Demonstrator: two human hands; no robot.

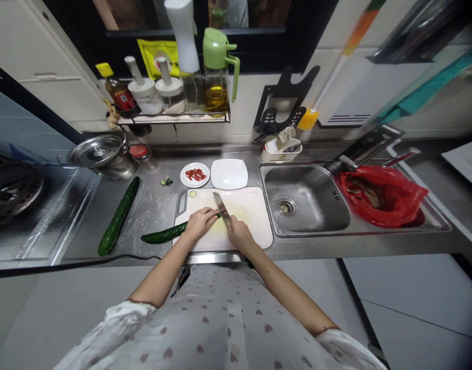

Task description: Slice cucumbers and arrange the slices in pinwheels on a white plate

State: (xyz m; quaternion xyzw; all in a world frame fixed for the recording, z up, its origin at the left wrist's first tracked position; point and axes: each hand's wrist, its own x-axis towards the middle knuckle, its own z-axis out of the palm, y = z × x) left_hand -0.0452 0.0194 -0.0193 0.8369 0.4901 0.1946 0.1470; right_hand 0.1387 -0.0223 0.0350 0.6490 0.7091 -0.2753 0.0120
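My left hand is closed over a dark green cucumber, pressing it on the white cutting board. The cucumber's far end sticks out past the board's left edge. In my right hand is a kitchen knife, its blade at the cucumber's cut end just beyond my left fingertips. A round cucumber slice lies at the board's upper left corner. A second, whole cucumber rests on the steel counter further left.
Behind the board stand a small plate of chopped red pieces and a square white plate. Cucumber scraps lie nearby. To the right is a steel sink with a red plastic bag; a lidded pot stands back left.
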